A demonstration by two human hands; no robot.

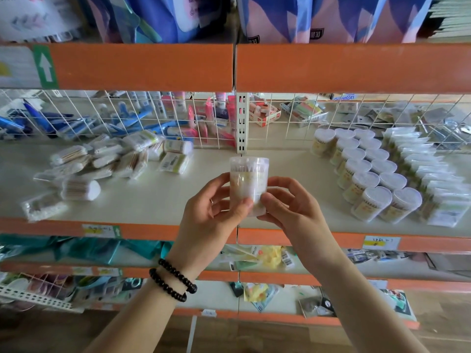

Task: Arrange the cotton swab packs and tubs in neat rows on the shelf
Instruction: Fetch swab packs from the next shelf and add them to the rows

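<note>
Holding one clear tub point(248, 186) upright in front of the shelf point(163, 200), fingers of left hand point(211, 212) and right hand point(293, 210) curled round it.
Risk: tub rows point(367, 171) stand tightly packed at right; a careless set-down could topple neighbours; loose packs point(114, 159) remain heaped at left.

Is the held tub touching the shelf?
Apart. The head view shows the tub held up by the left hand and right hand, its base above the shelf front edge with hands beneath.

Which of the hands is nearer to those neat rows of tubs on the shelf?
Right. The right hand grips the held tub on the side toward the rows of tubs; the left hand grips its far side.
</note>
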